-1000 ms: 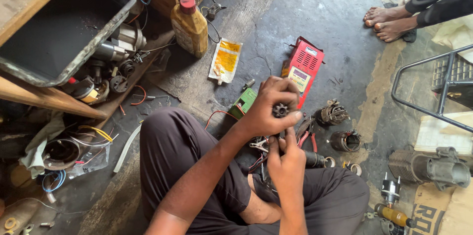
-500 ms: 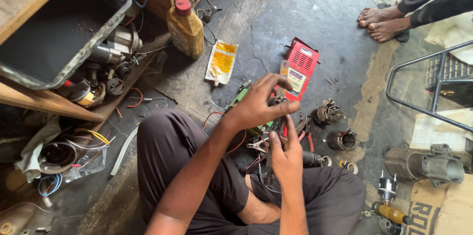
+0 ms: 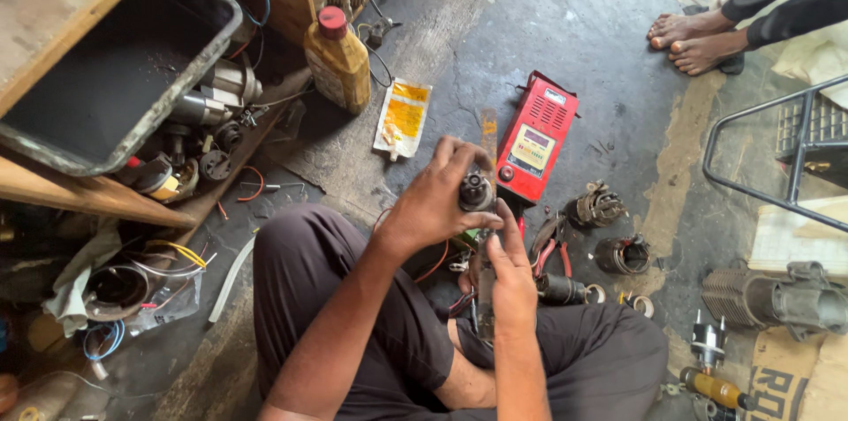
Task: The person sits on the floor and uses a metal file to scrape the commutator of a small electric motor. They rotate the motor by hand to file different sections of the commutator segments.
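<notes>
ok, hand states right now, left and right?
Left hand: closed around a small round motor part.
Right hand: closed on a thin tool, fingers touching the part.

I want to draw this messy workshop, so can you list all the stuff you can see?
Small motor part: one, dark metal, held up in the left hand.
Tester box: one, red, on the floor ahead.
Oil bottle: one, yellow with red cap, by the wooden shelf.
Sachet: one, yellow and white, flat on the floor.
Coil parts: two, dark, right of the tester box.
Pliers: one, red handles, on the floor.
Tray: one, black, on the shelf.
Another person's feet: two, bare, top right.
Left hand: grips the motor part.
Right hand: fingers touch the part from below.
</notes>
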